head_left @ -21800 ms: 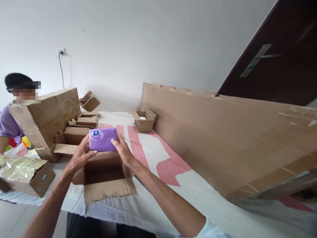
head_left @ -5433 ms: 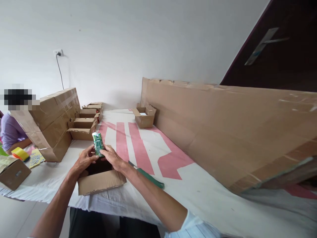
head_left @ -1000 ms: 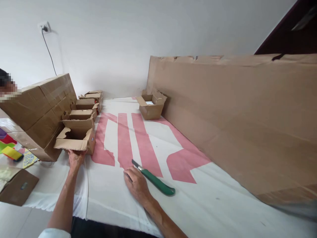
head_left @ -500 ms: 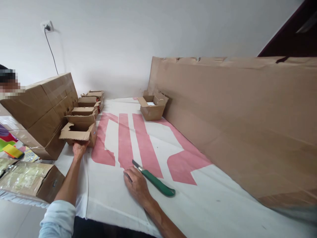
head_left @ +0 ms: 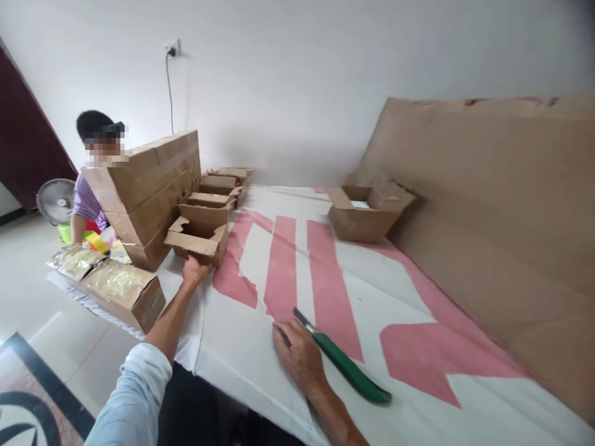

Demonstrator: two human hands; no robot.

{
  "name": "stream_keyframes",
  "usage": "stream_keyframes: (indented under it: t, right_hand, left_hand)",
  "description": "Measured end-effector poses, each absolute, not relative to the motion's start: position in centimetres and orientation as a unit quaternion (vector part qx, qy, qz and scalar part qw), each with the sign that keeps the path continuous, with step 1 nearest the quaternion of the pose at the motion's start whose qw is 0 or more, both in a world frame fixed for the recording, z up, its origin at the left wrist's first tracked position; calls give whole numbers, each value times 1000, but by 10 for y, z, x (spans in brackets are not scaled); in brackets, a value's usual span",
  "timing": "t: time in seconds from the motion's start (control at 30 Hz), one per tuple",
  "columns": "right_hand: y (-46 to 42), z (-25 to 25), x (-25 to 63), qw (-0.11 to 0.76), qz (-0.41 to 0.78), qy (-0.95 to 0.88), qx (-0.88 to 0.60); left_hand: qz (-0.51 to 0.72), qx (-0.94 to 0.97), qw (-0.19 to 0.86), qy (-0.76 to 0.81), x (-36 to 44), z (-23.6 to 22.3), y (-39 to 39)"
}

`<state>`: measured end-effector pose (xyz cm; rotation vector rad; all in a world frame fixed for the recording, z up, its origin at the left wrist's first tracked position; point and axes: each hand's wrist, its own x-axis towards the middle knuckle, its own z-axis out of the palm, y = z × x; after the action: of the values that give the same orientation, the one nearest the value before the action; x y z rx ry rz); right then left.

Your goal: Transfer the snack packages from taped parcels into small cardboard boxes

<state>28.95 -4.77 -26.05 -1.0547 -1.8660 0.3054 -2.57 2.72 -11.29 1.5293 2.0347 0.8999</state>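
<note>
My left hand point(head_left: 194, 271) reaches far out to a small open cardboard box point(head_left: 201, 237) and presses on its front wall under the hanging flap, fingers stretched. This box is the nearest one in a row of small open boxes point(head_left: 218, 186) beside a big taped carton point(head_left: 149, 186). My right hand point(head_left: 297, 354) lies flat and open on the white-and-pink cloth point(head_left: 288, 272) and holds nothing. Just to its right, touching or almost touching it, lies a green-handled knife point(head_left: 348, 370).
A tall cardboard sheet point(head_left: 493, 204) leans along the right side. Another open box point(head_left: 367, 214) stands at the back. A box topped with clear-wrapped packets point(head_left: 116, 288) hangs over the left table edge. A person in purple point(head_left: 88, 201) sits behind the carton, near a fan point(head_left: 56, 201).
The view has swung to the left. My left hand has stayed against the small open box, which has slid closer to the row. My right hand has not moved from beside the knife.
</note>
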Motion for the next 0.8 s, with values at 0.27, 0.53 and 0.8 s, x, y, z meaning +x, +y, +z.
stream_keyframes:
  t: [0.27,0.53,0.8]
  right_hand:
    - [-51,-262,294,462,129,-771,-418]
    - [-56,-248,291,466,105,-772,-418]
    - [-71,-220,355,446,6,-742,-500]
  left_hand:
    - [252,664,216,670,-31,-67,-80]
    - [-69,704,75,703,-140,27,-138]
    - [-143,714,62,683,-176,5,-141]
